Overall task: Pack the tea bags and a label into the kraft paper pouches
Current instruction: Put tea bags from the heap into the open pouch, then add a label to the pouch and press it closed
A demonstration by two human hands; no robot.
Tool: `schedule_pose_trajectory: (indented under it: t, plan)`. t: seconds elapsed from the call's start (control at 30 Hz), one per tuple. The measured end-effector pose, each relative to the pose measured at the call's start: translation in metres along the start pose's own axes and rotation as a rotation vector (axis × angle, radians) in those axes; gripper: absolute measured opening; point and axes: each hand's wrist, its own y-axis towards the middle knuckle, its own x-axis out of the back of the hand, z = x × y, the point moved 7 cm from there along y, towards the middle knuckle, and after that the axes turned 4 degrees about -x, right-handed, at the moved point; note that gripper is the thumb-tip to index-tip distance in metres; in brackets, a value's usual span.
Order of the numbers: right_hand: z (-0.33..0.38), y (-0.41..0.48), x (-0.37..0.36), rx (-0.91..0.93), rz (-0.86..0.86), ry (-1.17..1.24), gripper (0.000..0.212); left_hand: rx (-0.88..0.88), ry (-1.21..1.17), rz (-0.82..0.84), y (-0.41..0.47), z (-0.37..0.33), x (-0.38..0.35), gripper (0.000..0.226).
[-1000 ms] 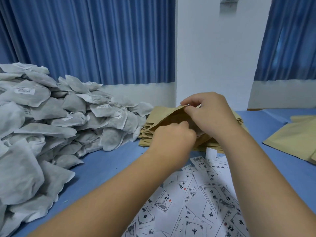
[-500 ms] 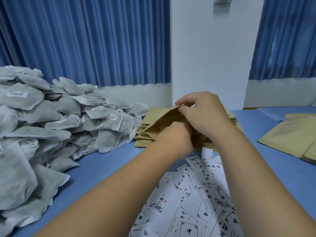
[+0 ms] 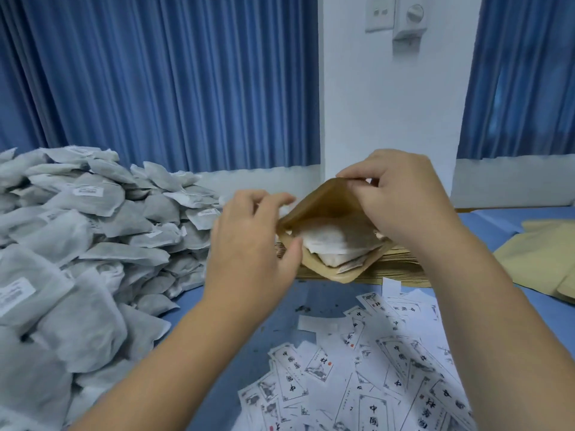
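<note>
The left forearm (image 3: 174,362) and right forearm (image 3: 497,321) are bare along their whole visible length. The left hand (image 3: 249,241) and right hand (image 3: 404,206) are bare as well.

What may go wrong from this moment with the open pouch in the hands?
1. The tea bags lie near the mouth of the pouch, which the right hand pinches open by its upper flap; if it tips forward, they may slide out.
2. A printed corner, perhaps the label, sticks out beneath them; closing might crease it.
3. The left hand touches only the lower lip with its thumb, so the pouch may slip.
</note>
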Motion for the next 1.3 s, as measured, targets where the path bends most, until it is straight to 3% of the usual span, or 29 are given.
schedule_pose_trajectory:
  t: [0.13, 0.27, 0.4, 0.5, 0.57, 0.63, 0.7, 0.8, 1.0, 1.1, 1.17, 1.3]
  plan:
    - [0.046, -0.021, 0.006, 0.140, 0.009, 0.051, 0.023, 0.123, -0.026, 0.170, -0.004, 0.013, 0.028, 0.033]
    - [0.069, -0.057, -0.012, 0.254, 0.074, 0.011, 0.021, 0.150, 0.150, 0.387, -0.029, 0.025, 0.036, 0.029]
    - [0.073, -0.095, -0.016, 0.352, 0.045, -0.139, 0.014, 0.215, -0.065, 0.487, -0.066, 0.029, 0.014, 0.038]
    - [0.086, -0.130, -0.011, 0.484, 0.081, -0.186, 0.006, 0.230, -0.211, 0.446, -0.094, 0.025, 0.002, 0.039]
    - [0.097, -0.154, -0.018, 0.569, 0.244, -0.225, 0.004, 0.221, -0.297, 0.369, -0.103, 0.019, 0.001, 0.036]
    - [0.096, -0.173, -0.042, 0.537, 0.517, -0.359, 0.018, 0.209, -0.338, 0.329, -0.107, 0.013, 0.000, 0.034]
    - [0.082, -0.179, -0.060, 0.395, 0.639, -0.437, 0.032, 0.210, -0.346, 0.321, -0.109, 0.010, -0.002, 0.033]
    - [0.063, -0.172, -0.071, 0.246, 0.705, -0.581, 0.036, 0.226, -0.373, 0.320, -0.109, 0.006, -0.002, 0.033]
    - [0.048, -0.175, -0.105, 0.212, 0.807, -0.693, 0.029, 0.325, -0.434, 0.322, -0.117, 0.003, -0.009, 0.035]
    - [0.040, -0.166, -0.123, 0.165, 0.818, -0.666, 0.040, 0.359, -0.455, 0.303, -0.121, 0.003, -0.009, 0.035]
    - [0.034, -0.159, -0.132, 0.189, 0.844, -0.719, 0.050, 0.359, -0.459, 0.282, -0.122, 0.000, -0.007, 0.035]
    - [0.031, -0.159, -0.136, 0.086, 0.888, -0.674, 0.049, 0.266, -0.319, 0.286, -0.120, -0.002, 0.000, 0.036]
